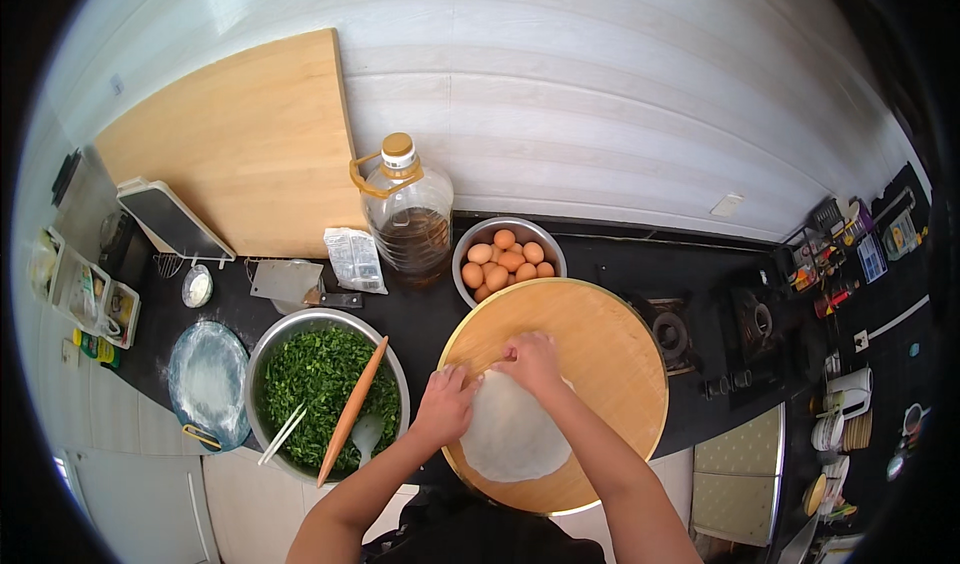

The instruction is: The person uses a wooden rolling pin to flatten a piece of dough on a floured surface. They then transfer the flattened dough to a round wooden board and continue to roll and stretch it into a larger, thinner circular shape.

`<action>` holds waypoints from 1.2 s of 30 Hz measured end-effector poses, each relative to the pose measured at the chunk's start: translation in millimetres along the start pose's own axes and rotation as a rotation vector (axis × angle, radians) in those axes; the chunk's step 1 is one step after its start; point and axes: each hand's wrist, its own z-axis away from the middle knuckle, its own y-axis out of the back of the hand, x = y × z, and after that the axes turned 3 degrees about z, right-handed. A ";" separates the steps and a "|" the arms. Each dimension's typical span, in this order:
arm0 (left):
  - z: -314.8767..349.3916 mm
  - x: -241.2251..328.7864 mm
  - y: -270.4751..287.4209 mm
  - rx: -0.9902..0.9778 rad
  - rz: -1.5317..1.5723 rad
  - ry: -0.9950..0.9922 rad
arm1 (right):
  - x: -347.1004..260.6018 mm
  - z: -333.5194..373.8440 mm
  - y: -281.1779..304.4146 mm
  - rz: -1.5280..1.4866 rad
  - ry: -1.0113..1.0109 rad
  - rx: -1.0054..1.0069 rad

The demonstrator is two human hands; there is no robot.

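A thin round sheet of white dough (515,429) lies on a round wooden board (620,374) in front of me. At its upper left edge my left hand (447,404) is closed, fingertips pinching the rim. My right hand (530,361) reaches across the sheet, its fingers bent and closed on the upper edge. To the left stands a steel bowl (251,384) full of chopped greens (318,379). A tapered rolling pin (353,411) rests across that bowl. A grey spoon (367,434) and white chopsticks (283,434) are in the bowl too.
Behind the board sits a metal bowl (559,254) of brown eggs (511,261), beside a large oil jug (410,229). A cleaver (285,282) and a floured blue plate (208,379) lie at left. A big cutting board (245,144) leans on the wall. Gas burners (672,334) are at right.
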 end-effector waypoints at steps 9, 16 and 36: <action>18.3 -2.0 1.0 -0.015 0.007 0.051 | -12.6 -4.1 -0.2 0.034 0.005 -0.068; 26.2 4.1 8.2 0.004 0.033 0.085 | -14.6 -2.8 -4.3 0.015 0.053 -0.086; 58.5 15.4 7.7 -0.030 0.007 0.166 | -45.9 9.0 -0.4 0.046 0.090 -0.159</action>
